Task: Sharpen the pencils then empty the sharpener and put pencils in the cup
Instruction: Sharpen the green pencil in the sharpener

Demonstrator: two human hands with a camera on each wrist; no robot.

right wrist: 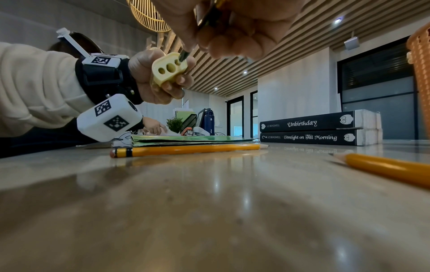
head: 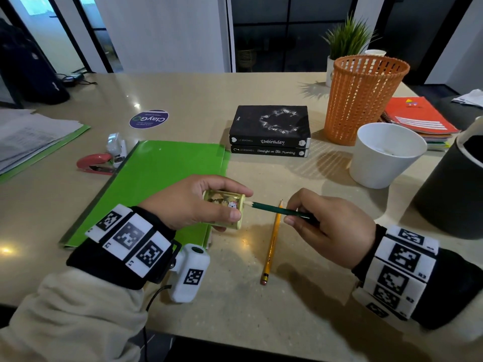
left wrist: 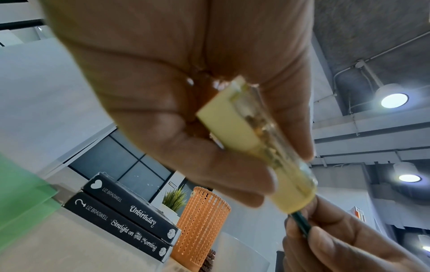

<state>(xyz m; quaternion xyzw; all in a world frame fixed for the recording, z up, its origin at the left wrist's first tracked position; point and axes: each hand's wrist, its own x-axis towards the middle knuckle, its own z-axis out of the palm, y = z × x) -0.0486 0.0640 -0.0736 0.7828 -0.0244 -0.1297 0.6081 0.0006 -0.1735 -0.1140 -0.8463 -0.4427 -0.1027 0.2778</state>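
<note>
My left hand (head: pixel 193 202) grips a pale yellow sharpener (head: pixel 224 207) with a clear shavings window, held just above the table. My right hand (head: pixel 326 226) pinches a dark green pencil (head: pixel 277 210). Its tip sits at the mouth of the outermost of three holes (right wrist: pixel 178 61), with the bare wood cone still showing. Shavings lie inside the sharpener (left wrist: pixel 256 147). A yellow pencil (head: pixel 271 244) lies on the table between my hands. The right wrist view shows a second yellow pencil (right wrist: pixel 391 169) on the table. A white cup (head: pixel 386 155) stands to the right.
An orange mesh basket (head: pixel 363 97) stands behind the cup, and a dark round container (head: pixel 457 184) stands at the right edge. Two stacked black books (head: pixel 269 131) lie beyond my hands. A green folder (head: pixel 156 184) lies under my left hand, with a red stapler (head: pixel 96 163) to its left.
</note>
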